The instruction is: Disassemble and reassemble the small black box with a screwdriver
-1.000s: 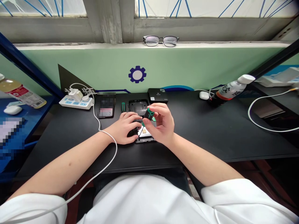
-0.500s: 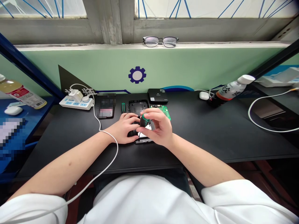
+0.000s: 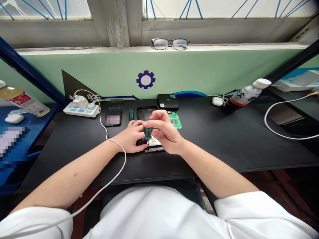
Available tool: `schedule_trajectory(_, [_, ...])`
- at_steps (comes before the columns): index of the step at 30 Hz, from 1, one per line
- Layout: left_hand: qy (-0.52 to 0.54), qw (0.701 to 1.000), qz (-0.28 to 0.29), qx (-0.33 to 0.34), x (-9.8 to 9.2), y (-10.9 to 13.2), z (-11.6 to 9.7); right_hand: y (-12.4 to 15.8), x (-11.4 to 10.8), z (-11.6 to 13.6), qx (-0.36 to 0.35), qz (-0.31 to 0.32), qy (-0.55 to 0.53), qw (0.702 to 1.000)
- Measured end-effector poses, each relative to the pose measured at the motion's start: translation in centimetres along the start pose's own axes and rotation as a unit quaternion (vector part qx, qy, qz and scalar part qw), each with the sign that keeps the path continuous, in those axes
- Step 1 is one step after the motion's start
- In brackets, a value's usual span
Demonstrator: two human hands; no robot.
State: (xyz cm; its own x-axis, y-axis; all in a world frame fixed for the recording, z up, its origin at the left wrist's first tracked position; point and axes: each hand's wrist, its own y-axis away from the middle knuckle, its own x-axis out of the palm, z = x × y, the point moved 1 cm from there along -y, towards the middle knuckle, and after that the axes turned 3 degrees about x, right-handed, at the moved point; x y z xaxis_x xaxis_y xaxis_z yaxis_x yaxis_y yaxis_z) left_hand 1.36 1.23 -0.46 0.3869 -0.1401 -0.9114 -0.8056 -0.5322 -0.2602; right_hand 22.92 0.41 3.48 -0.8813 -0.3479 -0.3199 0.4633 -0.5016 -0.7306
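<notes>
A screwdriver with a black and green handle stands nearly upright, its tip down at the lower left of an opened black device casing. My right hand pinches its handle, with a finger over the top end. From the left side, my left hand grips the casing, thumb near the screwdriver tip. A white part with a small gold patch shows inside the casing. Behind my hands lies a black cover-like shell, and a green circuit board is to the right, both partly hidden.
A second screwdriver and a phone lie left of the casing. A black box sits behind it. A white cable runs from the power strip over my left forearm. A dark drink bottle leans at the right; glasses rest on the ledge.
The screwdriver has come more upright and shifted slightly left and down. My right hand has changed its finger positions on the handle. My left hand stays where it was.
</notes>
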Motion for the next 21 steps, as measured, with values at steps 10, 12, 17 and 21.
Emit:
schedule_trajectory(10, [-0.014,1.0,-0.013,0.024,-0.2,0.0,-0.2,0.5,-0.1,-0.1,0.021,-0.057,-0.1,0.993])
schedule_trajectory(12, [-0.014,0.999,-0.016,0.027,-0.1,0.0,-0.1,0.6,0.2,-0.3,0.037,-0.049,-0.117,0.991])
schedule_trajectory(17, [-0.018,1.0,-0.009,0.023,0.1,0.1,0.1,0.4,0.5,0.0,0.05,-0.006,-0.13,0.99])
schedule_trajectory(21, [-0.02,1.0,-0.005,0.019,0.1,0.0,0.1,0.0,-0.2,0.6,0.014,-0.042,0.024,0.999])
